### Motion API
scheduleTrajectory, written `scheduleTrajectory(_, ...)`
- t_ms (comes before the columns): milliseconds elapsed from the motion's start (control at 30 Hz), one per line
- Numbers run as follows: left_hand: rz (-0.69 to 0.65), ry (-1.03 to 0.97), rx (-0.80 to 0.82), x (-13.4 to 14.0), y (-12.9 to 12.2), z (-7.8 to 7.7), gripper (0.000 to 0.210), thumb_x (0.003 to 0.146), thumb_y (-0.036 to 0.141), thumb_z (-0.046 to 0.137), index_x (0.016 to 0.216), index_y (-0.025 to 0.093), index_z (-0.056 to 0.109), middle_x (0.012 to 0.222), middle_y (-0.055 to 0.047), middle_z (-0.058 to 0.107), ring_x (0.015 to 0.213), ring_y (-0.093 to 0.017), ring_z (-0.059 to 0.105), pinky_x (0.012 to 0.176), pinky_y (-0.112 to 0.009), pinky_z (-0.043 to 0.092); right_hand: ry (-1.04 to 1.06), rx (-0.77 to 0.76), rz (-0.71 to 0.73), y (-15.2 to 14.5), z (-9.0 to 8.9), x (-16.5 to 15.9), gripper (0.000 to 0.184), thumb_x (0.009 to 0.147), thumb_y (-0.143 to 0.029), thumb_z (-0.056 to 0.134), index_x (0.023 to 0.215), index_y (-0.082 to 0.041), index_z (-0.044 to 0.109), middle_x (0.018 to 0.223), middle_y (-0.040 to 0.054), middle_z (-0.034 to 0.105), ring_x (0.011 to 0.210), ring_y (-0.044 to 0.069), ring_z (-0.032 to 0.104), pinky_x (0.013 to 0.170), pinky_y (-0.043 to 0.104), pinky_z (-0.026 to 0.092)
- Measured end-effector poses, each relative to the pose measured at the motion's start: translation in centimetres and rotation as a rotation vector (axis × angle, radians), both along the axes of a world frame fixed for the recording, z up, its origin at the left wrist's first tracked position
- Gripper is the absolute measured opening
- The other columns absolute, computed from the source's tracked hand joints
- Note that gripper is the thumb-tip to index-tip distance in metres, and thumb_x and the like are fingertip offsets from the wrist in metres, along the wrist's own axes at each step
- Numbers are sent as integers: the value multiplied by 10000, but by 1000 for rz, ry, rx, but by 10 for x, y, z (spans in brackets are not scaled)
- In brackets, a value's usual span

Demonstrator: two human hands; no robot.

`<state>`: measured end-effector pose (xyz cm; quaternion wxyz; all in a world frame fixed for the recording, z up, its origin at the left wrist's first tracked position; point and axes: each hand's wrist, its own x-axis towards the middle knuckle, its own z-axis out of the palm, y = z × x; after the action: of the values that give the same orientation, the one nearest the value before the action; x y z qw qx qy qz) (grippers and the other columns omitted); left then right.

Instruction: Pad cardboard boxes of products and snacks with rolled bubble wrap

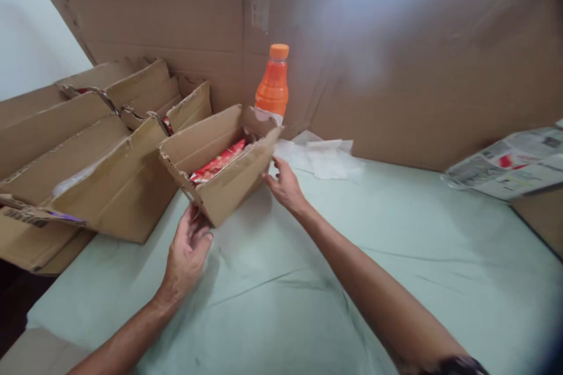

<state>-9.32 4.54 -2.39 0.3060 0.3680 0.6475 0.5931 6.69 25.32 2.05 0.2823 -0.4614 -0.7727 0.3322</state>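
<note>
The cardboard box (237, 184) is partly hiding its red packet (220, 163) and the orange bottle (271, 91) behind. The half-curled left hand (189, 249) and right hand (285, 184) are touching opposite ends of the box between them; whether they are gripping is unclear. The pale-green counter (440, 234) is spreading beneath, a cardboard wall (417, 88) rising beyond.

Tally. Hands: 2, one left hand (187, 252), one right hand (287, 184). Small box (237, 190) between them: 1. Red packets (220, 164) inside: at least 1, remainder hidden. Boxes (127, 193) at left: several, overlapping, exact count unclear. Orange bottle (272, 91): 1; cap (279, 51): 1. Desk (404, 217): 1.
</note>
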Motion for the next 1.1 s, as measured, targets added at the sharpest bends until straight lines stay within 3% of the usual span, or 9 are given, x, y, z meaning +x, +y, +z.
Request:
scheduleTrajectory(67,12,30,-17,-9,16,-7,701,905,330,578,1549,258,308,1587,-156,408,1386,-286,529,1143,-462,460,-28,25,-25,4,-16,-37,581,934,-256,454,1465,-26,393,1544,273,426,1420,316,434,1136,491,393)
scheduleTrajectory(233,-28,96,16,-25,65,-26,751,898,292,581,1571,283,249,1596,-176,360,1420,-291,487,1136,-517,453,-113,98,86,-1,-43,-80,661,904,-233,509,1528,-78,355,1558,170,462,1431,256,431,1192,388,327)
scheduleTrajectory(500,2,145,27,-53,130,-39,729,863,251,594,1533,259,305,1572,-200,381,1380,-303,533,1109,-541,472,-262,156,169,47,-37,-104,701,877,-219,558,1523,-28,363,1511,221,499,1429,319,416,1177,444,286)
scheduleTrajectory(667,-1,167,-8,-58,123,-28,689,846,275,613,1489,225,372,1460,-218,512,1310,-309,595,1070,-524,505,-337,210,248,14,-38,-82,458,961,-323,542,1384,-149,568,1530,125,506,1440,270,393,1184,410,266)
scheduleTrajectory(800,-39,200,-36,-56,112,-19,749,816,325,680,1496,237,381,1523,-190,471,1368,-376,518,1143,-647,389,-398,386,402,-31,-44,-21,417,1015,-384,490,1376,-192,574,1548,75,490,1438,228,390,1166,362,290)
scheduleTrajectory(900,-125,574,-116,-54,107,-22,589,833,387,652,1391,239,540,1449,-124,578,1337,-385,541,1109,-641,441,-458,477,475,-56,-51,61,392,1029,-359,468,1357,-177,584,1525,89,517,1420,232,417,1129,373,344)
scheduleTrajectory(967,-220,861,-69,-47,100,-27,441,865,436,581,1233,203,651,1332,-127,661,1322,-393,550,1076,-628,477,-533,497,359,-66,-54,132,355,1006,-362,513,1301,-204,631,1469,83,574,1358,232,493,1088,382,394)
scheduleTrajectory(1033,-329,1005,37,-35,88,-30,399,905,455,530,1161,188,680,1326,-147,664,1335,-389,538,1076,-607,480,-665,540,-4,-67,-51,211,296,960,-375,579,1212,-267,689,1359,62,657,1254,228,580,1038,384,436)
scheduleTrajectory(1100,-392,1078,106,-16,75,-33,394,940,446,505,1191,191,671,1375,-163,634,1327,-381,550,1062,-599,487,-691,551,-244,-56,-39,293,288,938,-288,583,1166,-174,715,1296,205,664,1226,341,588,991,519,425)
